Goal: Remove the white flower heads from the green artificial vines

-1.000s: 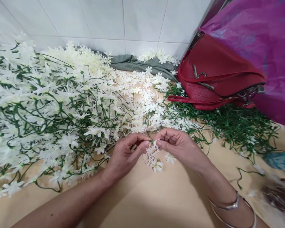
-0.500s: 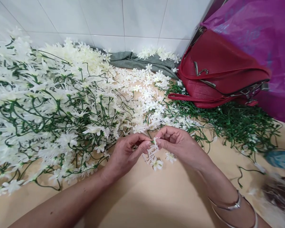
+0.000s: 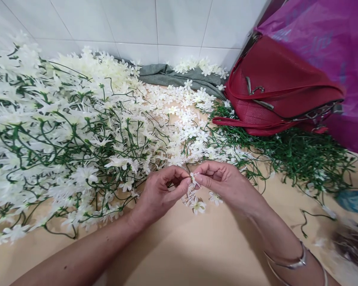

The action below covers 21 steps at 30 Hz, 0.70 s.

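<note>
Between my two hands, over the near middle of the table, is a small white artificial flower. My left hand pinches it from the left with thumb and forefinger. From the other side my right hand pinches the same flower, its other fingers curled in. Just below the fingertips lie loose white blossoms and thin white stamens on the tabletop. A large heap of white flowers on green stems spreads to the left of my left hand.
Loose white petals cover the middle back, before a grey-green cloth along the tiled wall. A red leather bag sits on green stems at right, beside a purple plastic bag. Clear plastic wrapping lies at lower right.
Both hands stay in nearly the same place, still pinching. The small flower has turned slightly and its petals sit closer between the fingertips. The view has shifted a little.
</note>
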Each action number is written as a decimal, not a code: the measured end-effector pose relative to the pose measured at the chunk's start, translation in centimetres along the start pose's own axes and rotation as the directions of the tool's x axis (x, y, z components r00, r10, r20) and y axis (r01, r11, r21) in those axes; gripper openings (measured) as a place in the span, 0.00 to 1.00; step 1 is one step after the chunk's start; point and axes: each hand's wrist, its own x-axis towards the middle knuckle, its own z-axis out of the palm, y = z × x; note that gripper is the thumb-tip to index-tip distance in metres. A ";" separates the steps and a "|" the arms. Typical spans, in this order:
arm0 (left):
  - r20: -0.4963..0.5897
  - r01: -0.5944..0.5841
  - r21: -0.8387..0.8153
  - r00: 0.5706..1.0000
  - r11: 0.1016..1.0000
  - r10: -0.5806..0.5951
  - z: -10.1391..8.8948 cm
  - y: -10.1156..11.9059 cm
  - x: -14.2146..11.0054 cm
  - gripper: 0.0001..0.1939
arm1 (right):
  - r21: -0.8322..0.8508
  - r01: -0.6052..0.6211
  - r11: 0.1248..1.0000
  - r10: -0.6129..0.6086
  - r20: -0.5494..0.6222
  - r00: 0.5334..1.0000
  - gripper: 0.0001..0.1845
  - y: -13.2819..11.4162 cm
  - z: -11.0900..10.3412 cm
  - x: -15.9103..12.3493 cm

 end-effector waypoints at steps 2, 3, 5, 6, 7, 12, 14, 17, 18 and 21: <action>-0.006 0.017 -0.019 1.000 1.000 -0.017 0.0 0.0 0.0 0.08 | 0.001 -0.010 1.000 0.010 0.017 1.000 0.16 -0.1 -0.1 0.0; -0.008 0.024 -0.025 1.000 0.999 -0.025 0.1 0.0 0.0 0.08 | 0.004 -0.013 1.000 0.013 0.018 1.000 0.16 -0.1 -0.1 0.0; -0.017 0.033 -0.026 0.999 0.999 -0.033 0.0 0.0 0.0 0.08 | 0.015 -0.013 1.000 0.013 0.015 1.000 0.16 -0.2 -0.2 0.0; -0.022 0.036 -0.023 0.999 0.999 -0.036 0.0 -0.1 0.0 0.08 | 0.021 -0.014 1.000 0.014 0.016 1.000 0.16 -0.2 -0.2 0.0; -0.026 0.038 -0.021 0.999 0.999 -0.039 -0.1 -0.1 0.0 0.08 | 0.027 -0.016 0.999 0.016 0.017 1.000 0.16 -0.3 -0.2 -0.1; -0.046 0.039 -0.016 0.998 0.999 -0.039 -0.2 -0.2 0.0 0.08 | 0.017 -0.035 0.999 0.035 -0.020 0.999 0.18 -0.4 0.1 -0.2; -0.046 0.043 -0.017 0.998 0.999 -0.043 -0.2 -0.2 0.0 0.09 | 0.010 -0.003 1.000 0.004 -0.046 0.999 0.16 -0.3 0.2 -0.1; -0.055 0.060 -0.033 0.997 0.998 -0.061 -0.2 -0.3 -0.1 0.10 | 0.022 0.032 0.999 -0.030 -0.074 0.997 0.15 -0.2 0.0 0.1; -0.058 0.062 -0.042 0.996 0.997 -0.064 -0.2 -0.3 -0.1 0.10 | 0.027 0.041 0.999 -0.039 -0.080 0.996 0.15 -0.1 -0.1 0.1; -0.063 0.054 -0.096 0.996 0.994 -0.060 -0.3 -0.3 -0.1 0.11 | 0.018 0.060 0.998 -0.058 -0.070 0.996 0.14 -0.2 -0.3 0.1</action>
